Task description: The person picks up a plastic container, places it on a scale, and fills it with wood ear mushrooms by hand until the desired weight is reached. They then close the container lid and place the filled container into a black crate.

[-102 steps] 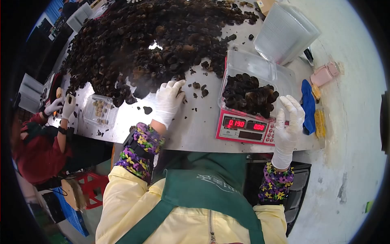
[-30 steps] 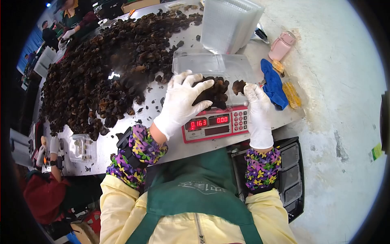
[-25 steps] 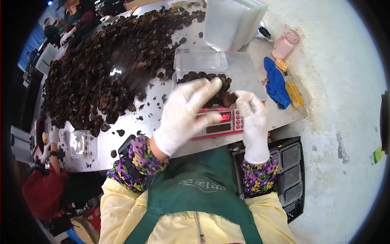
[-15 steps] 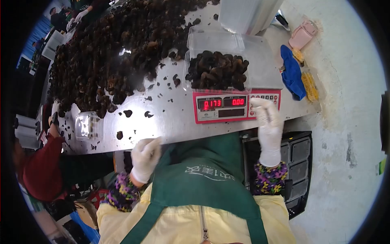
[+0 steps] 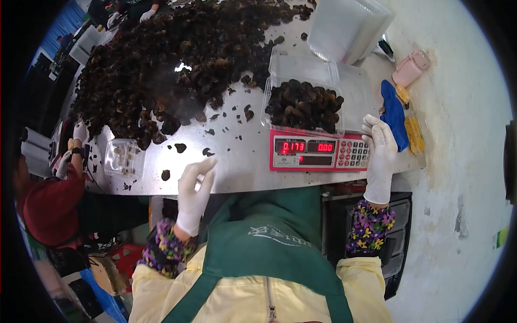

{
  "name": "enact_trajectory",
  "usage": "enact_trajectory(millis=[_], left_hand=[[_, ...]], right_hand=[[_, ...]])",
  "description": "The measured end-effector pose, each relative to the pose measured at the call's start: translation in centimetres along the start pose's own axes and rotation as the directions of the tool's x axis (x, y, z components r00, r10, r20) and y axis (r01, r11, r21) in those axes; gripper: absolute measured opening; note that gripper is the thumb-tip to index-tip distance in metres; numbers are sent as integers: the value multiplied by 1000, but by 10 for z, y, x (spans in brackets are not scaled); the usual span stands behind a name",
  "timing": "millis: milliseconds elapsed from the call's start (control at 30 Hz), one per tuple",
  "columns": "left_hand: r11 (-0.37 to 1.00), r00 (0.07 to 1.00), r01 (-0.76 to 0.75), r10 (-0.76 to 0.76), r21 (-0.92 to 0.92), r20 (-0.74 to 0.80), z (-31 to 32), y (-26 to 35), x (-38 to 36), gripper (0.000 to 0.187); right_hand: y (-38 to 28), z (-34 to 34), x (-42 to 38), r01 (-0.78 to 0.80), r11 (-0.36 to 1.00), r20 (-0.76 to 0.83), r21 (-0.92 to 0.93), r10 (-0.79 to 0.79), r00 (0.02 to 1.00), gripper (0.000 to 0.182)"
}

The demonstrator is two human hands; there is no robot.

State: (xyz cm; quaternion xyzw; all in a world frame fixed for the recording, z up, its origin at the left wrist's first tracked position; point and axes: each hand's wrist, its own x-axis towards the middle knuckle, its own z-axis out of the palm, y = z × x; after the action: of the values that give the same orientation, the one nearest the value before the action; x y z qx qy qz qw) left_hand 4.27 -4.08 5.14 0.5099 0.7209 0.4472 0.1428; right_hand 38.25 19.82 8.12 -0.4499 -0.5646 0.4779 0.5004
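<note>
In a white glove, my left hand (image 5: pixel 195 196) hovers over the near edge of the metal table, thumb and fingers apart, holding nothing. My right hand (image 5: pixel 381 156), also gloved, is raised beside the right end of the red digital scale (image 5: pixel 276 161). Its fingers are loosely bent and apart, with nothing in them. On the scale sits an open clear plastic clamshell box (image 5: pixel 266 116) filled with dark wood ear mushrooms (image 5: pixel 304 106). Red digits read 0.173 and 0.00. The box lid (image 5: pixel 301 63) lies folded back, away from me.
A large heap of wood ear mushrooms (image 5: pixel 161 70) covers the far left table. Stacked clear boxes (image 5: pixel 350 29) stand behind the scale. At right are a pink bottle (image 5: pixel 410 68) and blue cloth (image 5: pixel 393 116). Another clear box (image 5: pixel 123 158) lies left, near a co-worker's red sleeve (image 5: pixel 56 207).
My right hand has moved right, off the scale's keypad. My left hand has risen slightly and its fingers have spread. The view has shifted; the display still reads 0.173.
</note>
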Motion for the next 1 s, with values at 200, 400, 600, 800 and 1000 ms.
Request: enact_trajectory(millis=[200, 400, 600, 800, 1000], left_hand=[[725, 938, 345, -294, -596, 185, 65, 73, 103, 48], [740, 911, 408, -287, -535, 297, 99, 69, 128, 68], [663, 870, 489, -321, -567, 374, 74, 68, 113, 61], [588, 870, 493, -342, -641, 355, 71, 42, 96, 35], [538, 888, 459, -304, -707, 345, 83, 47, 86, 31]], right_hand=[[-11, 22, 47, -87, 972, 99, 217, 67, 993, 36], [-8, 34, 78, -132, 967, 162, 217, 98, 982, 32], [-17, 42, 81, -110, 983, 120, 149, 92, 988, 28], [-51, 71, 47, 513, 784, 392, -350, -375, 840, 19], [-62, 130, 13, 827, 412, 728, -383, -417, 544, 19]])
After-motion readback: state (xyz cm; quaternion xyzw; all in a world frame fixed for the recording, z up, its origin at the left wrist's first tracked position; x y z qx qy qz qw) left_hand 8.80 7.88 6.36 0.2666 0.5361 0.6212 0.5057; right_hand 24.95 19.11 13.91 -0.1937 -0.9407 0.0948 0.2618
